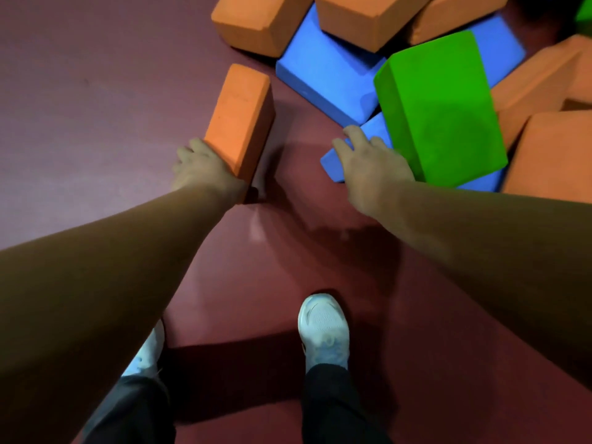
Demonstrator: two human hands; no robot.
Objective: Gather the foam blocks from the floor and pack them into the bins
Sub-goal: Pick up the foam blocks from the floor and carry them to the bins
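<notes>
1. Floor (pixel 96 91): dark red, smooth, slightly glossy; under both hands and both white shoes (pixel 323 328).
2. Pile of blocks (pixel 352 24): orange, blue and green bricks heaped beyond and to the right of the right fingers, leaning on one another. No bins in view.
3. Green block (pixel 442 107): tilted, resting on the blue block, just right of the right fingers. Matte faces, rounded edges.
4. Orange block (pixel 240 116): apart from the pile, standing on a long narrow face, extending away from the left fingers. Fine-grained matte foam, bevelled corners.
5. Blue block (pixel 333 165): flat, mostly hidden under the green block; near corner protruding below the right fingers.
6. Left hand (pixel 205 171): fingers close together, curled against the near end and outer side of the orange block; thumb hidden, so full clasp not confirmed.
7. Right hand (pixel 368 165): fingers slightly spread, laid over the blue corner; contact likely, no closed hold visible.
8. Handling, judged: light, soft, compressible, grippy, not fragile. Best held across the narrow width, thumb opposite fingers. Expect the green block to slide when the blue one is drawn out.
</notes>
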